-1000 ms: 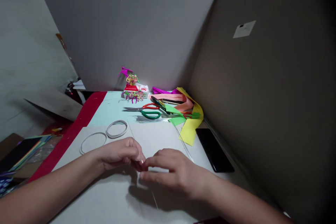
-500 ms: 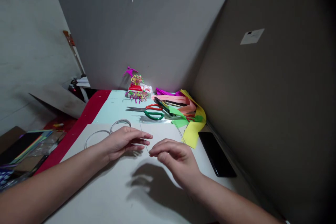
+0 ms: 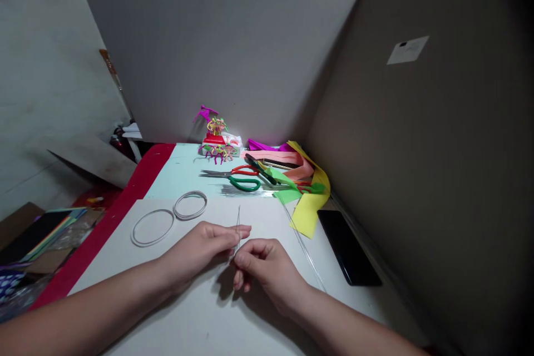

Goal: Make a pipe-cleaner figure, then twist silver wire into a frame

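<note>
A thin wire [image 3: 238,217] stands up between my hands, its two strands close together at the top. My left hand [image 3: 212,242] is closed around it, thumb against the fingers. Just below, my right hand [image 3: 267,267] pinches the wire's lower part between thumb and forefinger; that end is hidden by the fingertips. Two coils of pale wire lie left of my hands: a larger ring [image 3: 152,228] and a smaller coil [image 3: 190,205]. Long straight wires [image 3: 308,258] rest to the right of my right hand.
Red-and-green-handled scissors [image 3: 229,175] lie behind my hands, beside a bundle of thin wires [image 3: 250,191]. Green, pink and yellow strips [image 3: 306,216] are heaped at the back right. A black phone [image 3: 348,247] lies at the right. Grey panels [image 3: 233,55] enclose the table's back and right.
My left hand has come down onto the wire and closed on it. My right hand has moved slightly down. The wire's strands now stand close together, and both coils are fully uncovered.
</note>
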`<control>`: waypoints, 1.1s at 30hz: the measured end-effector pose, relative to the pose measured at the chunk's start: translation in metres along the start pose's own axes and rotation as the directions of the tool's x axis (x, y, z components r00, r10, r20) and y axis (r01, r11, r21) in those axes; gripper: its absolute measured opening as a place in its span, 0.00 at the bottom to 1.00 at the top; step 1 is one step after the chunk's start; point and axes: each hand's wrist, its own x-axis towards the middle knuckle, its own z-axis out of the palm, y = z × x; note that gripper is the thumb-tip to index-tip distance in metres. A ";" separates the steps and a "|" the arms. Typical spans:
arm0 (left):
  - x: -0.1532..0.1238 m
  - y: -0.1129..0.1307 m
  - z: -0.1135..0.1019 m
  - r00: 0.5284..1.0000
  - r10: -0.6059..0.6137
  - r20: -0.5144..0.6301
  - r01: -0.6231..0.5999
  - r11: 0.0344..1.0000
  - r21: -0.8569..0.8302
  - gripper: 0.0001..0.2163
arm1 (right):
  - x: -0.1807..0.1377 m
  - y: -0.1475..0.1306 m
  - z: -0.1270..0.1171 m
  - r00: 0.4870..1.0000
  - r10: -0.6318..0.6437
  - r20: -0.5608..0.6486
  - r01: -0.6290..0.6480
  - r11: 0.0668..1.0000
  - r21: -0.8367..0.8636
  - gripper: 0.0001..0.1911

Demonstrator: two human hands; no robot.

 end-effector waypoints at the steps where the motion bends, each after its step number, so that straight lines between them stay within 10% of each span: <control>1: 0.000 -0.001 0.000 1.000 -0.010 0.015 0.011 0.999 -0.034 0.14 | 0.000 0.001 0.000 1.000 0.010 0.004 -0.010 1.000 0.003 0.17; 16: -0.001 0.003 0.002 0.989 -0.076 0.123 0.106 0.959 -0.263 0.13 | -0.001 0.003 -0.002 1.000 -0.004 -0.029 0.004 1.000 0.005 0.18; 25: 0.002 -0.008 0.001 0.989 -0.030 0.146 0.051 0.989 -0.140 0.10 | -0.002 -0.011 -0.019 0.932 -0.305 -0.196 0.280 0.949 -0.144 0.10; 33: 0.003 -0.005 0.006 0.985 0.048 0.165 -0.078 0.981 0.176 0.10 | -0.001 -0.016 -0.021 0.959 -0.249 -0.134 0.239 0.967 -0.085 0.06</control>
